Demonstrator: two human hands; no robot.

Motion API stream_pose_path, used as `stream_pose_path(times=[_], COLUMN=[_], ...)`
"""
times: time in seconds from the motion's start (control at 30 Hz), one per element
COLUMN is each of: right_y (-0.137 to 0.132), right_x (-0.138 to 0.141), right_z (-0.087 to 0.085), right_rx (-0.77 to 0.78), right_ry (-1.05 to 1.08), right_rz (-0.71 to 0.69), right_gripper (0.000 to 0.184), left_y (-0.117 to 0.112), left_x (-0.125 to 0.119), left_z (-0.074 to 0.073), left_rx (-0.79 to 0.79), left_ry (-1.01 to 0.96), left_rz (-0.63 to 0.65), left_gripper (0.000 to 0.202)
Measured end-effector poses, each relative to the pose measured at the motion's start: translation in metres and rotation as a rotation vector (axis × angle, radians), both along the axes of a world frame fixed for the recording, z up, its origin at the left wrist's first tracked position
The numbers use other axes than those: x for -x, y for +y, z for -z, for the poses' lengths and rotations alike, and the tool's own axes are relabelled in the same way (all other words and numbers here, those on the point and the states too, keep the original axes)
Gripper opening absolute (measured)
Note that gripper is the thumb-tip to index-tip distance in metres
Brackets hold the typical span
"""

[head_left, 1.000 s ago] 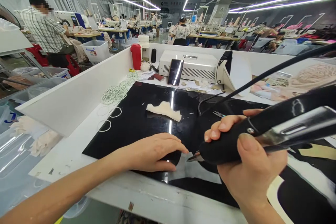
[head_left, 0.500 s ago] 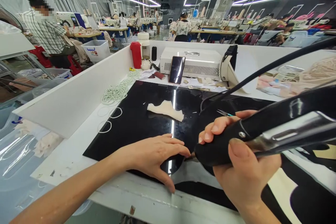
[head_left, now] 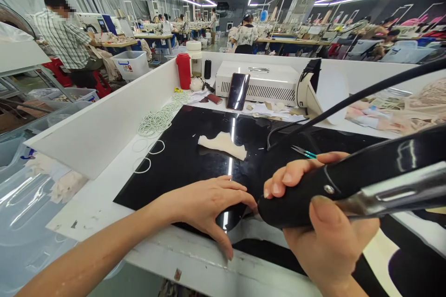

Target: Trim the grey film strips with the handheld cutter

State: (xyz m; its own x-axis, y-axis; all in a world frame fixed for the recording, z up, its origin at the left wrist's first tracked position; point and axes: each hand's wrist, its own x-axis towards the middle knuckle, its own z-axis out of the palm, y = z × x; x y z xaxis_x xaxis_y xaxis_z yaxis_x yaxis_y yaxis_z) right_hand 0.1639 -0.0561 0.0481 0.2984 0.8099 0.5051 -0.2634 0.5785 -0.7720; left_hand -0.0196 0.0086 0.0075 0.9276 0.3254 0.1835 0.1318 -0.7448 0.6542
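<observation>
My left hand [head_left: 212,206] rests on a glossy black sheet [head_left: 174,148], fingers and thumb spread apart. Its forefinger reaches the rounded front end of a thick black handheld tool [head_left: 296,204] with a silver lever; whether they touch I cannot tell. My right hand [head_left: 327,227] is wrapped round that tool, thumb beside the lever and fingers over the far side. Under the tool's front end, the working point is hidden. A cream fabric piece [head_left: 223,145] lies on the sheet beyond my left hand. Pointed metal tips with a teal handle [head_left: 304,151] show just beyond my right fingers.
A black cable [head_left: 365,90] arcs across the right side. At the back stand a white vented box [head_left: 258,79], a phone [head_left: 238,91] and a red container [head_left: 183,72]. Pale green elastic loops [head_left: 155,123] lie left, beside a low white wall [head_left: 104,125]. People sit farther off.
The view has shifted slightly. My right hand and the tool have tilted a little, and the brownish tip seen before is now hidden. My left forefinger is closer to the tool's end.
</observation>
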Motion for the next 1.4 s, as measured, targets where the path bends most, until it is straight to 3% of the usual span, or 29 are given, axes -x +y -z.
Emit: stream_pose_path(times=[0.3,0.5,0.67,0.9,1.13,1.4], right_y=[-0.005,-0.012,-0.013,-0.011,-0.003,0.008], right_x=[0.005,0.015,0.017,0.01,-0.004,-0.019], right_z=[0.002,-0.003,0.001,0.001,-0.013,-0.015], right_rx=[0.008,0.003,-0.014,0.026,0.071,0.026], right_ry=[-0.022,-0.016,-0.062,-0.015,0.109,0.082], right_rz=[-0.022,-0.088,-0.09,-0.079,0.033,0.177], right_gripper=[0.034,0.036,0.031,0.036,0.044,0.046], left_y=[0.001,0.003,0.004,0.005,0.008,0.02], left_x=[0.001,0.001,-0.001,-0.001,0.005,0.023], left_z=[0.0,-0.003,-0.004,0.006,0.005,0.003], left_rx=[-0.012,-0.019,-0.007,-0.002,-0.166,-0.425], left_ry=[0.05,0.067,0.101,0.035,-0.004,0.032], left_rz=[0.001,0.019,0.02,0.032,0.029,-0.184], left_gripper=[0.079,0.098,0.097,0.08,0.01,0.012])
